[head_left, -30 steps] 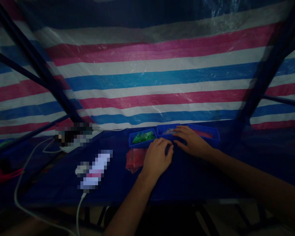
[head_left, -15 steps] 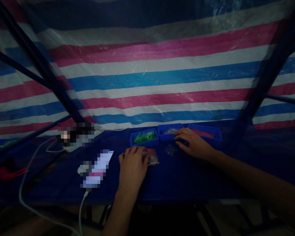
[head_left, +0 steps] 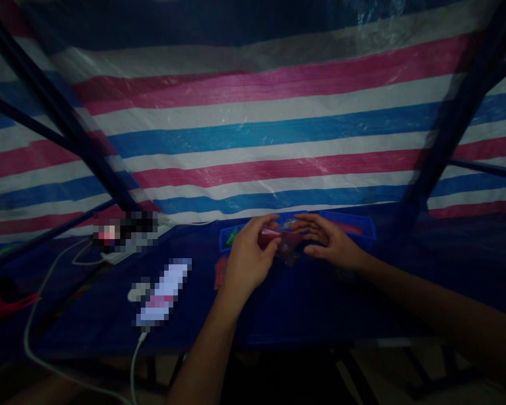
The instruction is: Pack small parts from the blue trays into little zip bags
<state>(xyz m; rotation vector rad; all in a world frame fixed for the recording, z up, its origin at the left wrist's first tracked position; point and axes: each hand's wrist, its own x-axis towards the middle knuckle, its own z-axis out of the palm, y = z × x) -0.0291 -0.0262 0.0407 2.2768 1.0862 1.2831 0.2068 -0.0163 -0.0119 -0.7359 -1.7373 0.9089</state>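
Note:
Between thumb and fingers, my left hand [head_left: 251, 259] holds a reddish clear plastic bag [head_left: 281, 239] above the table. My right hand [head_left: 335, 243] is just right of the bag, fingers curved and apart, thumb separate; whether its fingertips touch the bag's edge is unclear. Below the bag lies a small clear packet [head_left: 289, 259] on the table, partly covered. Another reddish packet [head_left: 220, 273] lies left of my left wrist, partly hidden by it. Behind my hands stand a blue bin with green packets [head_left: 231, 236] and a blue bin with red pieces [head_left: 349, 227].
A blurred-out phone [head_left: 166, 292] with a white cable [head_left: 135, 351] lies left on the blue table [head_left: 303, 315]. Behind it is a white power strip [head_left: 126, 250]. Blue metal posts [head_left: 441, 121] flank a striped plastic sheet [head_left: 270, 135] at the back.
My left hand has risen and moved right, now with a reddish bag in it. My right hand has turned to face it. The view has shifted slightly.

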